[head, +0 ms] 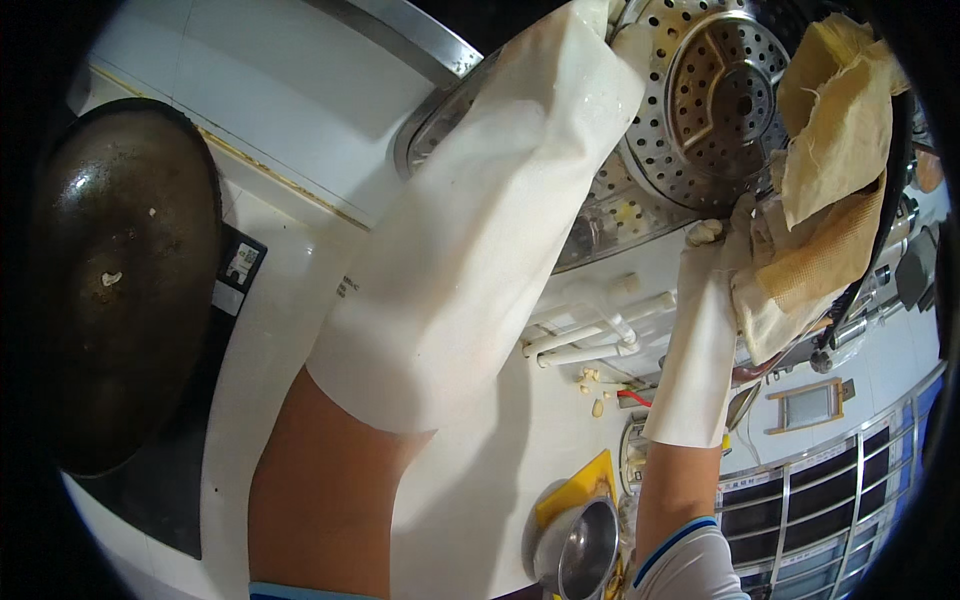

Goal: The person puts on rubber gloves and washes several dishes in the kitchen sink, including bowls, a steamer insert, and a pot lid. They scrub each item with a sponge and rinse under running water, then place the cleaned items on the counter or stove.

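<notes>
A round perforated metal steamer tray (652, 161) is tilted over the sink (420, 142) at the top. My left hand (636, 52), in a long white rubber glove, is at its left rim; the fingers are partly cut off by the picture's edge. My right hand (739, 225), in a matching glove, grips the tray's near rim. Beside that hand hang a beige cloth (844, 142) and a tan mesh cloth (825, 244); their contact with the fingers is unclear.
A dark wok (120, 330) with small food scraps stands on a black cooktop (172, 495) at left. White pipes (600, 334) and garlic-like pieces (597, 407) lie on the counter. A metal bowl (577, 547) rests near a yellow sheet (589, 480). A barred window (817, 510) is at right.
</notes>
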A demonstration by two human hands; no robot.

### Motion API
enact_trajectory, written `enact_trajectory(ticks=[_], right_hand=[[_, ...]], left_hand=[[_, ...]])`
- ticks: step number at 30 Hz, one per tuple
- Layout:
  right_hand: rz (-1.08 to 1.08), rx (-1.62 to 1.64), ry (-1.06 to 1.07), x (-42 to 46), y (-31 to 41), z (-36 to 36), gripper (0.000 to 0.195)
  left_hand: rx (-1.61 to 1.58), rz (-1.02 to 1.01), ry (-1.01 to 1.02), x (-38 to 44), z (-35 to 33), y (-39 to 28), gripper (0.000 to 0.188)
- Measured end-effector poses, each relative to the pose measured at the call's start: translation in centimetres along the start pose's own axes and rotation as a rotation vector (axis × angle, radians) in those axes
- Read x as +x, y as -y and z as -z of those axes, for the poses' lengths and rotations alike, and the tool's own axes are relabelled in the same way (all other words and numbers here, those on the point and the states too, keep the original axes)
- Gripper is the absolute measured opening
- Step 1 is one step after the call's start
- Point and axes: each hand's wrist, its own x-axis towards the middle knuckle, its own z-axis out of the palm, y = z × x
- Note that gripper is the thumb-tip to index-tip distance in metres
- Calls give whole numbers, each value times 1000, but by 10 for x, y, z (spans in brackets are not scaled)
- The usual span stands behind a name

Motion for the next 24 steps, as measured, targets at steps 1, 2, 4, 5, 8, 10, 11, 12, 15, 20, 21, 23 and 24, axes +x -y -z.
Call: enact_trajectory(ticks=[1,2,4,5,8,10,11,12,15,20,21,23,24], right_hand=[[62,13,82,14,2,11,14],[119,-24,85,24,8,22,14],[211,-165,-32,13,3,16,15],[230,-191,-57,3,-13,-31,15],[288,-322,-165,0,-8,-28,20],[281,-384,-200,-11,-8,-37,24],[251,-376,-202,-16,-11,-37,24],[190,-298,-118,-19,-29,-74,24],[170,-407,-210,-38,-29,-44,24],[19,-268,-335,-150,-40,-52,33],[-67,-309,-389,-186,-41,-48,31],[-334,-188,-352,-259,-50,-17,25],[-428,-255,-300,-298,-43,-22,26]], left_hand=[[-104,-17,-5,6,-9,8,16],[-209,-36,-11,12,-17,15,14],[-107,-105,-121,15,-35,42,19],[9,-209,-216,23,-17,29,22],[9,-259,-122,18,-22,50,34],[-30,-325,-57,15,-22,65,44],[-75,-357,-49,16,-25,72,50],[-140,-547,-152,41,-2,74,51],[233,-184,-71,-12,14,44,33],[128,2,-16,-86,32,38,50],[116,139,-35,-130,36,47,48],[89,400,-66,-220,37,52,43],[141,510,-28,-250,58,39,41]])
